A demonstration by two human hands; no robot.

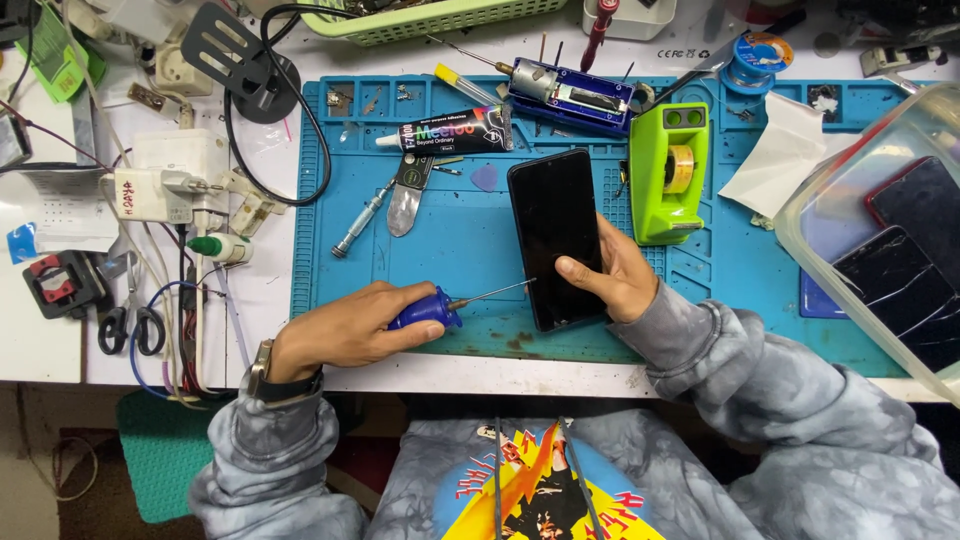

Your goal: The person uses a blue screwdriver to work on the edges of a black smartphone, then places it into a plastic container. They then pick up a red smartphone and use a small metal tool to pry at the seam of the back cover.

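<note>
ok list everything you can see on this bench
smartphone: 1, black, mid mat under right hand
screwdriver: 1, blue handle, in left hand, tip at the phone's edge
work mat: 1, teal, on bench
glue tube: 1, black, upper mat
tape dispenser: 1, lime green, right of phone
plastic tub: 1, clear, far right, holds dark phones
scissors: 1, black handles, left bench
left hand: grips screwdriver
right hand: holds phone

Left hand fisted, fingers curled; right hand bent inward, thumb extended.
</note>
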